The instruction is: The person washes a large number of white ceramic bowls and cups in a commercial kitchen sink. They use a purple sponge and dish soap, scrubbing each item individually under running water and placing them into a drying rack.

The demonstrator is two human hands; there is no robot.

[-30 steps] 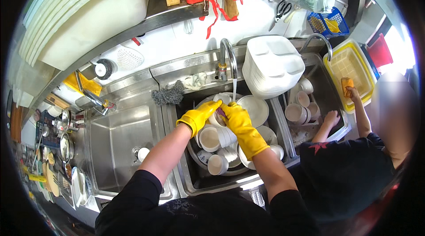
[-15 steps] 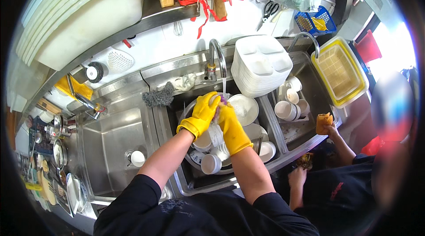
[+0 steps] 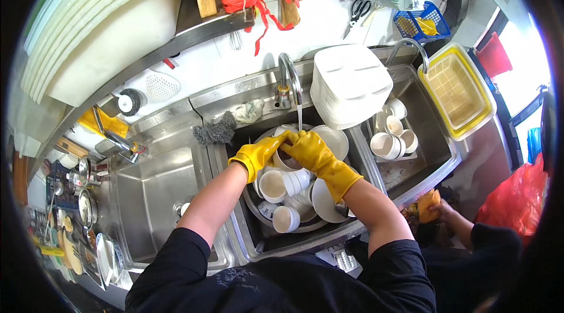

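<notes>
Both my hands wear yellow rubber gloves and meet below the running faucet [image 3: 291, 75] over the middle sink. My left hand [image 3: 261, 153] and my right hand [image 3: 314, 153] are closed around a small white bowl [image 3: 286, 162]; their fingers partly cover it. Under them a large round basin [image 3: 257, 214] holds several white cups [image 3: 272, 186], bowls and plates. A white bowl [image 3: 331, 141] lies just beyond my right hand. One cup [image 3: 286, 219] leans on its side near the basin's front.
A tall stack of white compartment trays [image 3: 351, 86] stands behind the right hand. White cups [image 3: 383, 144] sit in the right sink, beside a yellow-rimmed tub [image 3: 457, 91]. A grey scrubber [image 3: 215, 129] rests left of the faucet. At right, another person's hand [image 3: 445, 212] holds an orange-brown item.
Both hands have shifted slightly, and the right glove now lies flatter across the bowl. The purple-pink thing between the gloves is out of sight. The other person's hand has moved lower.
</notes>
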